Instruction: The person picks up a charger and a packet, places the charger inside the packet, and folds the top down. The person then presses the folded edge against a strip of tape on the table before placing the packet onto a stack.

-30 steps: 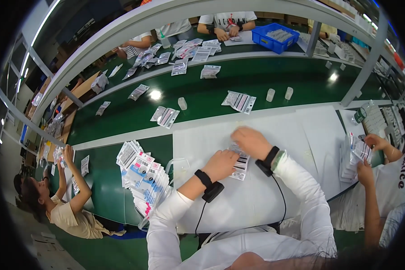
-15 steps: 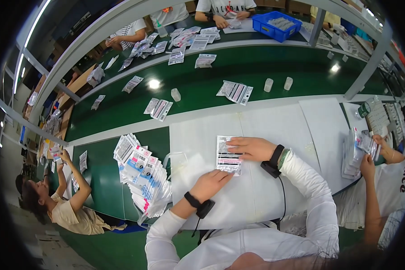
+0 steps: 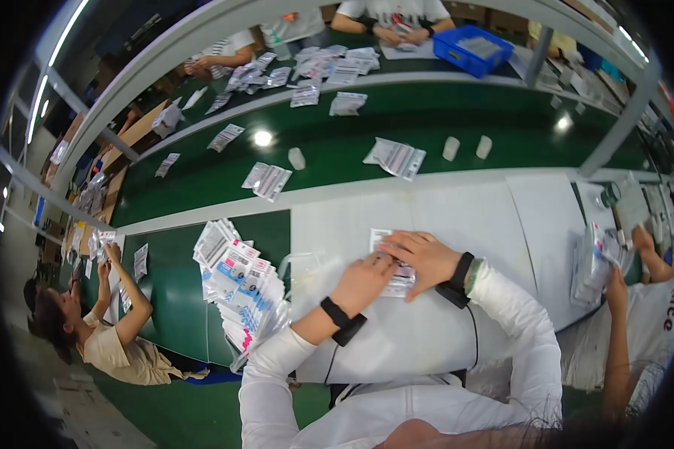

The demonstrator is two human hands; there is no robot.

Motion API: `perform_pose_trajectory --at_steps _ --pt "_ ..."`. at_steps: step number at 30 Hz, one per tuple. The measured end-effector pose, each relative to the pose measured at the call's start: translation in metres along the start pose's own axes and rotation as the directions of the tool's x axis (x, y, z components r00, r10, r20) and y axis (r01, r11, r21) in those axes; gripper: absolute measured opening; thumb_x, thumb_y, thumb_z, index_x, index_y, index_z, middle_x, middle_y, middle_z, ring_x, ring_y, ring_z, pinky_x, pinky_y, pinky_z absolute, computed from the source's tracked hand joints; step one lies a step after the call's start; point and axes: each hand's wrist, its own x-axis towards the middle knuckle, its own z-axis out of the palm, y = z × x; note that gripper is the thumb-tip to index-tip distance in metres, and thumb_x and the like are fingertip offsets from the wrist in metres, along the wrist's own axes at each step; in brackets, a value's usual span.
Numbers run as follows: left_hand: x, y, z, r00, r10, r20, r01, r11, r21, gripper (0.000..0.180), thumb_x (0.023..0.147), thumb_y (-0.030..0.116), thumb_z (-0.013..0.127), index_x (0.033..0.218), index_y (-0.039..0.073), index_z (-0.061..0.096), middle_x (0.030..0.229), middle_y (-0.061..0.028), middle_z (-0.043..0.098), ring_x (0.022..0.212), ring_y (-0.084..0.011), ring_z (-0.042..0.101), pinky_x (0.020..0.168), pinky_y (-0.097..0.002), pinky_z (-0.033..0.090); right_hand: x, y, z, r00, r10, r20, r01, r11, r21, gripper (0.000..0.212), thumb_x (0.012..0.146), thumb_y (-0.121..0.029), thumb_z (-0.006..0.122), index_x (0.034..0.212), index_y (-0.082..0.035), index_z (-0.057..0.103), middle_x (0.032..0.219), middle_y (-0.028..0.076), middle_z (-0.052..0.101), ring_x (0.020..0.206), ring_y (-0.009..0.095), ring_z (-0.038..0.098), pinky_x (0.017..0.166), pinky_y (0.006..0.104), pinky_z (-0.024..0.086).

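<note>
A flat white-and-silver printed pouch [image 3: 403, 286] lies on the white work surface in front of me, mostly hidden under my hands. My right hand [image 3: 429, 258] rests across it from the right, fingers stretched out and thumb spread toward the pouch's near edge. From the left, my left hand [image 3: 365, 280] reaches over the pouch with its fingers extended. Its fingertips meet the fingers of my right hand over the pouch's middle. To the left lies a fanned pile of similar pouches [image 3: 240, 280], white with blue and pink print.
A clear plastic bag [image 3: 299, 269] borders the pile. Beyond a pale ledge, filled pouches [image 3: 395, 157] and small translucent cups [image 3: 451, 148] sit on a green belt [image 3: 322, 146]. A blue bin [image 3: 472, 52] stands across it. Co-workers sit left [image 3: 112, 340], right [image 3: 614, 292] and opposite.
My left hand has moved up and right from the pouch's near edge to meet my right hand. The right hand has turned, its thumb now spread downward. The view has shifted slightly.
</note>
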Motion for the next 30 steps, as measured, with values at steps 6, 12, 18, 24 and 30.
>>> perform_pose_trajectory --at_steps 6,12,18,24,30 --pt "0.018 0.008 0.014 0.974 -0.219 0.054 0.215 0.974 0.068 0.025 0.080 0.013 0.059 0.105 0.015 0.063 0.112 -0.0026 0.061 0.107 -0.0221 0.059 0.083 -0.0389 0.052 0.106 0.050 -0.024 0.968 0.018 -0.251 0.032 0.980 0.197 0.085 0.082 -0.047 0.071 0.149 -0.011 0.033 0.147 0.016 0.037 0.127 0.040 0.046 0.102 0.0450 0.043" --pt "0.001 -0.007 0.034 0.987 -0.067 -0.148 0.064 0.998 -0.026 0.033 0.080 0.014 0.057 0.111 0.015 0.066 0.125 -0.0020 0.058 0.123 -0.0241 0.049 0.108 -0.0436 0.037 0.285 0.046 -0.013 0.954 0.097 -0.285 -0.124 0.989 -0.079 0.066 0.087 -0.033 0.066 0.145 -0.018 0.040 0.145 0.013 0.040 0.117 0.037 0.052 0.094 0.0430 0.048" --pt "0.008 -0.003 0.034 0.983 -0.036 0.179 0.044 0.998 -0.041 0.038 0.081 0.015 0.057 0.118 0.019 0.065 0.127 0.0002 0.058 0.122 -0.0228 0.050 0.109 -0.0423 0.035 0.347 0.110 0.030 0.974 0.110 -0.196 -0.100 0.993 0.062 0.050 0.088 -0.022 0.063 0.137 -0.021 0.052 0.142 0.010 0.043 0.104 0.036 0.058 0.092 0.0423 0.049" --pt "-0.007 -0.008 0.032 0.987 -0.058 -0.148 0.023 0.974 -0.227 0.032 0.080 0.015 0.059 0.110 0.021 0.069 0.126 -0.0002 0.060 0.120 -0.0213 0.052 0.104 -0.0409 0.037 0.255 0.029 -0.014 0.975 0.211 -0.073 -0.082 0.642 0.762 0.039 0.093 -0.020 0.060 0.131 -0.015 0.058 0.118 0.007 0.053 0.095 0.022 0.062 0.078 0.0329 0.055" --pt "0.009 -0.002 0.014 0.981 -0.155 0.117 0.168 0.979 -0.115 0.030 0.077 0.013 0.064 0.104 0.022 0.071 0.124 -0.0020 0.061 0.120 -0.0218 0.053 0.097 -0.0420 0.039 0.050 -0.044 -0.030 0.853 0.515 -0.091 -0.094 0.322 0.942 0.037 0.091 -0.015 0.063 0.127 -0.012 0.061 0.110 0.005 0.056 0.095 0.017 0.062 0.073 0.0294 0.055"
